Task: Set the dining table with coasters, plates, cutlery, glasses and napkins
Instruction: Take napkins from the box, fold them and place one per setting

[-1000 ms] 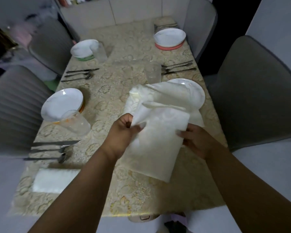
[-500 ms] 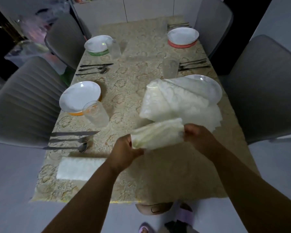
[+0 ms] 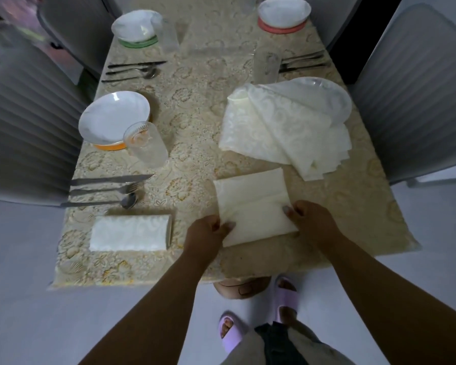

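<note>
Pinching a folded cream napkin at its near corners, the left hand and right hand hold it flat on the desk, thumbs on top and fingers curled at its edges; a soft crease runs across its middle. Left of it lies another folded napkin, white and rectangular with a faint embossed pattern. Beyond that sit a knife, fork and spoon in dull metal, laid side by side. Farther on, a clear ribbed glass stands just beside a round white plate on an orange coaster. To the right, a loose stack of patterned napkins drapes over another white plate, possibly hiding a coaster beneath. At the far end are two more plates, on a green coaster and a red coaster. A floral cloth covers the whole desk.
</note>
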The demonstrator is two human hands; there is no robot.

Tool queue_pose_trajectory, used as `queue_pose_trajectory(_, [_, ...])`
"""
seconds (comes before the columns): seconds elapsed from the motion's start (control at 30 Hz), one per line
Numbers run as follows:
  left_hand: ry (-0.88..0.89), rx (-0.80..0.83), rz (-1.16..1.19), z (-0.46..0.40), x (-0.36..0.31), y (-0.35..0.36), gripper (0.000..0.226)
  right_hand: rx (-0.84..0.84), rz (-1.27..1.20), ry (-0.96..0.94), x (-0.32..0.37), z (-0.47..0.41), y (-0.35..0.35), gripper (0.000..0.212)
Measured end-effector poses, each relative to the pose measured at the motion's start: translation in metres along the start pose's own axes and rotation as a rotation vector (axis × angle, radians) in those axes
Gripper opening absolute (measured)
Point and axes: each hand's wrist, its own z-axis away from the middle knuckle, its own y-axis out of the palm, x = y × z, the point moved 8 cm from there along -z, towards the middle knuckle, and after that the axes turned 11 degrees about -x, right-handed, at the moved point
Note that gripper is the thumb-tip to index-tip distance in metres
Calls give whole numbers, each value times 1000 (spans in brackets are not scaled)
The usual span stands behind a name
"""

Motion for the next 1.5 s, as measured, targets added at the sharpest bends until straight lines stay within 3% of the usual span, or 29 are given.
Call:
queue_pose_trajectory(0.33, [15, 26, -99, -2, -2, 8, 45, -73, 115, 20, -10, 0, 4, 42])
queue_pose_trajectory(0.6, [-31, -140, -220, 4, -3, 2, 38, -118, 188, 58, -13, -2, 7, 39])
queue_pose_trajectory(1.03, [-74, -221, -349, 12, -6, 4, 44, -143, 296, 37, -8, -4, 8, 41])
queue_pose_trajectory(1.1, [-92, -306, -372, 13, -9, -3, 42, -160, 316, 29, -7, -3, 8, 41])
queue_pose_trajectory(1.13, [3, -422, -382, 14, -17, -9, 38, -167, 320, 34, -8, -3, 8, 41])
queue_pose_trajectory(1.2, [456, -647, -444, 31, -53, -11, 25, -164, 320, 44, -8, -4, 9, 42])
queue_pose_trajectory(1.23, [708, -670, -450, 44, -67, 0, 21, -159, 319, 50, -9, -5, 9, 43])
queue_pose_trajectory(1.3, [982, -468, -434, 57, -74, 32, 28, -154, 324, 52, -9, -6, 9, 43])
queue_pose_trajectory(1.37, [999, -266, -488, 53, -62, 55, 45, -156, 333, 40, -9, -7, 10, 42])
queue_pose_trajectory(1.5, [817, -46, -607, 36, -38, 69, 69, -140, 343, 70, -9, -6, 10, 37])
